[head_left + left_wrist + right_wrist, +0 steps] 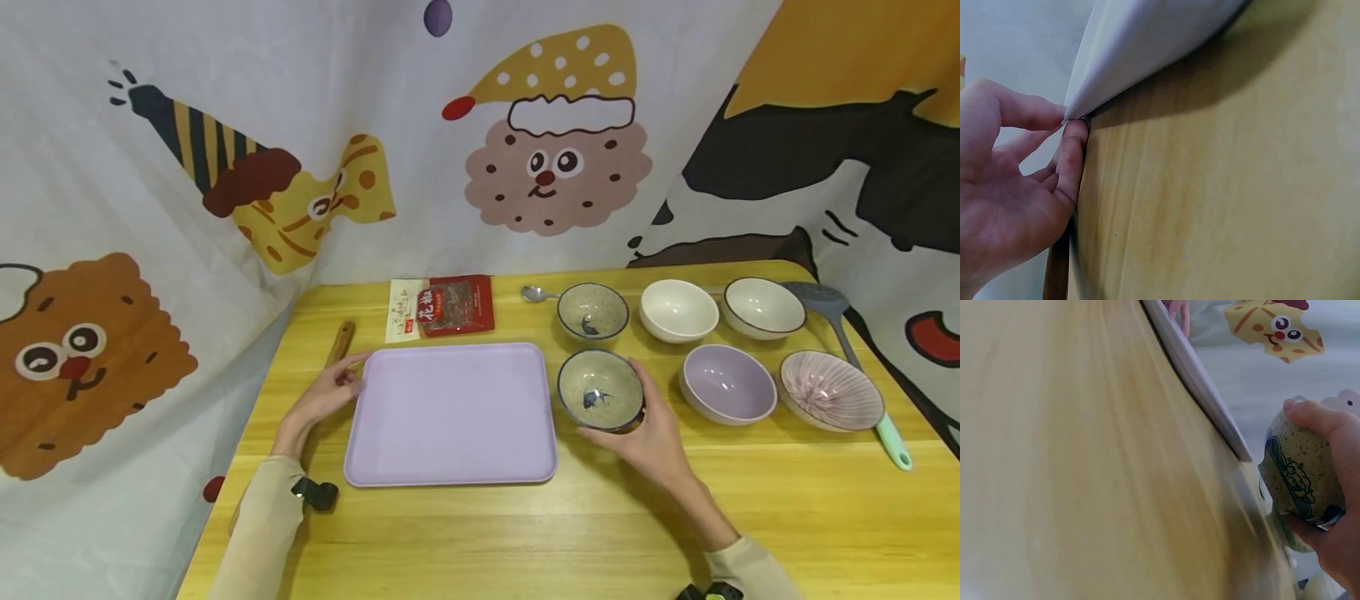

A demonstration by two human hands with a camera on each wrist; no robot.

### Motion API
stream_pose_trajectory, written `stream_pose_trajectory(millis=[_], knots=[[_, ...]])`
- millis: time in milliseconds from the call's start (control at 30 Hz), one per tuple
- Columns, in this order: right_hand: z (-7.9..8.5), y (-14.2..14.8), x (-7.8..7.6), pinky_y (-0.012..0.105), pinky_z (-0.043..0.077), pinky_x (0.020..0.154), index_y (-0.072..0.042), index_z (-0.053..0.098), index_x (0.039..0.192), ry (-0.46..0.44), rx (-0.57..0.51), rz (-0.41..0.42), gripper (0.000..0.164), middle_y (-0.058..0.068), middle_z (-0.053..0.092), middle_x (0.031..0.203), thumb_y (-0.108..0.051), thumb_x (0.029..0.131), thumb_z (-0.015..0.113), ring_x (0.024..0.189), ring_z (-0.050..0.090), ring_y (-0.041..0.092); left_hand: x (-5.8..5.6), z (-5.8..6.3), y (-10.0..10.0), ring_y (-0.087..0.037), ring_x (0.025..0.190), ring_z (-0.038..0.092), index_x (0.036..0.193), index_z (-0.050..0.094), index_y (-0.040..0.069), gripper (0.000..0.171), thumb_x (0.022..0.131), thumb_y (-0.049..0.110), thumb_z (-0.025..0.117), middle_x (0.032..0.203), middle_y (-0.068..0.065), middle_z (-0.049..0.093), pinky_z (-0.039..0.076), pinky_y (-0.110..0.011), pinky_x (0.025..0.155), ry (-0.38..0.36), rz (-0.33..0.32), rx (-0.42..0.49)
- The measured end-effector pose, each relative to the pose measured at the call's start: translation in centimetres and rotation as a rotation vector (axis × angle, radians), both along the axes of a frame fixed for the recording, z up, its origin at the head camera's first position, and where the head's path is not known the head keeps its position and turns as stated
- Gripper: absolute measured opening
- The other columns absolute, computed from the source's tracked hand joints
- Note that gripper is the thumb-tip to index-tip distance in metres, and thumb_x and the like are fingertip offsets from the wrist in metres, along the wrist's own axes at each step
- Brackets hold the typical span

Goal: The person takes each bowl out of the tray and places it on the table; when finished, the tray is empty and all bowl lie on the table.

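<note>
My left hand [327, 395] is at the upper left edge of a lilac rectangular tray [450, 473]. In the left wrist view, thumb and fingers pinch the rim of that tray [1147, 44]. My right hand [654, 437] grips a speckled bowl [600, 383] with a dark rim and a blue fish painted inside, just right of the tray. The right wrist view shows the bowl's patterned outside [1300, 472] between thumb and fingers. Behind it stands a matching fish bowl [592, 310]. The tray has nothing on it.
A spoon [536, 293] and a red spice packet [456, 305] lie at the back. To the right are white bowls [678, 310] [763, 308], a purple bowl [729, 385], a streaked bowl [831, 390] and a spatula [894, 442]. A wooden handle [341, 343] lies left of the tray.
</note>
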State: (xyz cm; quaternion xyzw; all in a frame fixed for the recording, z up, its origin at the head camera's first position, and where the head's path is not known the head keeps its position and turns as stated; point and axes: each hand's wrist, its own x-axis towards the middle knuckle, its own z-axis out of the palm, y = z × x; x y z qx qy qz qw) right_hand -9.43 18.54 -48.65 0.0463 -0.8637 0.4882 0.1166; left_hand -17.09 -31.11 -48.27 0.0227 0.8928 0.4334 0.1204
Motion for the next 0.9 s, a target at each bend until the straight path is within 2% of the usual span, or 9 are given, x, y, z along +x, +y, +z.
stream_pose_trajectory(millis=[100,200,267,333,400,567,667,800,900], knots=[[-0.3,0.6,0.3,0.060,0.038,0.110,-0.006,0.032,0.156,-0.006,0.010,-0.032,0.123,0.021,0.048,0.150,-0.022,0.055,0.101,0.134,0.048,0.037,0.0,0.0,0.0,-0.019,0.081,0.049,0.150,0.046,0.003,0.057,0.094,0.006,0.055,0.093,-0.011,0.055,0.043,-0.025,0.068,-0.004,0.002,0.008],[-0.4,1.1,0.4,0.041,0.040,0.111,-0.008,0.035,0.155,-0.003,0.032,-0.068,0.121,0.018,0.051,0.148,-0.023,0.055,0.101,0.132,0.050,0.034,0.0,0.1,0.0,-0.019,0.081,0.049,0.150,0.046,0.003,0.057,0.095,0.006,0.055,0.093,-0.011,0.056,0.043,-0.025,0.068,-0.002,0.000,0.010],[-0.5,1.4,0.5,0.026,0.038,0.108,-0.010,0.037,0.154,0.004,0.041,-0.088,0.119,0.016,0.054,0.145,-0.023,0.055,0.101,0.130,0.052,0.032,0.0,0.0,0.0,-0.019,0.081,0.049,0.150,0.046,0.003,0.056,0.095,0.006,0.055,0.093,-0.011,0.056,0.043,-0.024,0.068,0.003,0.002,0.011],[-0.5,1.6,0.6,0.016,0.035,0.103,-0.011,0.039,0.153,0.004,0.048,-0.107,0.117,0.015,0.056,0.143,-0.023,0.055,0.101,0.128,0.053,0.030,0.0,0.0,-0.1,-0.018,0.081,0.049,0.150,0.046,0.002,0.055,0.096,0.007,0.055,0.093,-0.012,0.056,0.043,-0.024,0.068,0.010,-0.007,0.012],[-0.6,1.9,0.6,0.019,0.036,0.104,-0.011,0.039,0.153,0.000,0.058,-0.119,0.117,0.016,0.056,0.143,-0.024,0.055,0.101,0.128,0.053,0.031,-0.1,-0.2,-0.2,-0.017,0.081,0.050,0.150,0.047,0.002,0.054,0.097,0.008,0.056,0.093,-0.011,0.056,0.044,-0.023,0.069,0.012,-0.009,0.014],[-0.8,2.2,0.7,0.048,0.040,0.107,-0.008,0.037,0.154,-0.013,0.080,-0.132,0.119,0.020,0.054,0.144,-0.024,0.055,0.100,0.129,0.052,0.036,-0.1,-0.4,-0.7,-0.015,0.082,0.051,0.149,0.047,0.002,0.055,0.096,0.008,0.059,0.094,-0.010,0.057,0.045,-0.022,0.070,0.012,-0.032,0.028],[-0.9,2.3,0.6,0.056,0.039,0.106,-0.006,0.036,0.154,-0.019,0.076,-0.132,0.119,0.022,0.053,0.144,-0.024,0.056,0.100,0.130,0.051,0.039,-0.1,-0.3,-1.0,-0.016,0.083,0.051,0.150,0.045,0.001,0.057,0.095,0.006,0.060,0.095,-0.012,0.057,0.045,-0.022,0.070,0.012,-0.059,0.037],[-1.3,2.5,0.5,0.053,0.040,0.106,-0.004,0.037,0.153,-0.016,0.073,-0.143,0.117,0.022,0.054,0.143,-0.023,0.056,0.100,0.129,0.052,0.038,-0.1,-0.1,-1.2,-0.017,0.083,0.051,0.151,0.044,0.001,0.059,0.095,0.004,0.061,0.096,-0.013,0.057,0.045,-0.022,0.070,0.005,-0.082,0.050],[-1.4,2.7,0.3,0.036,0.040,0.107,-0.005,0.039,0.151,0.000,0.071,-0.156,0.115,0.021,0.055,0.142,-0.022,0.055,0.100,0.128,0.053,0.036,-0.2,-0.1,-1.3,-0.016,0.083,0.052,0.151,0.043,0.001,0.060,0.095,0.003,0.061,0.096,-0.014,0.057,0.046,-0.021,0.070,0.005,-0.092,0.069]])
